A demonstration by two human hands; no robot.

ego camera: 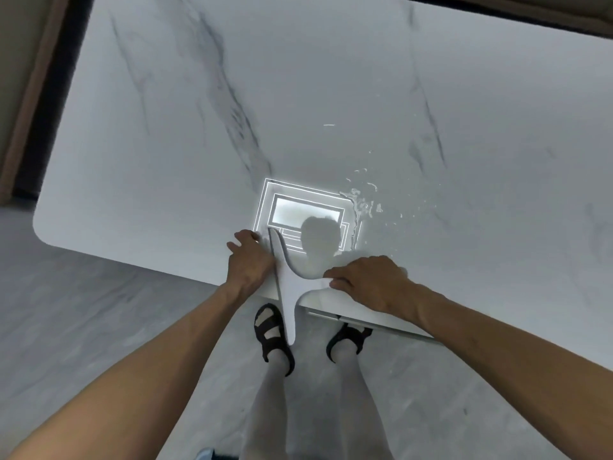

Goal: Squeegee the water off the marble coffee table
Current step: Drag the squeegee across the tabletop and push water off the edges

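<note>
Table: marble coffee table (331, 78), white with grey veins, rounded near-left corner; its top fills most of the view, near edge running from the left down toward the right.
Water: patch of droplets and streaks (363, 202) on the tabletop, just right of a bright reflection and a little beyond the right hand; smaller specks trail off to the right.
Reflection: rectangular ceiling light (298, 207) mirrored in the glossy top near the near edge, with a dark head-shaped shadow across its near part.
Squeegee: white, T-shaped squeegee (288, 280), lying at the near edge of the table; one end of its curved crossbar points far-left beside the left hand, the other end reaches right under the right hand; the handle hangs off the table edge over the floor, ending above the left foot.
Left hand: left hand (248, 260), palm down on the tabletop, fingers fairly spread, pressed against the left side of the squeegee; whether it grips the tool cannot be told.
Right hand: right hand (368, 280), fingers curled narrow over the right end of the crossbar, holding it.
Feet: black strapped sandals (273, 333) on a grey floor (99, 327), standing just before the table edge.
Far-left margin: dark strip and brown band beyond the table's left end.
</note>
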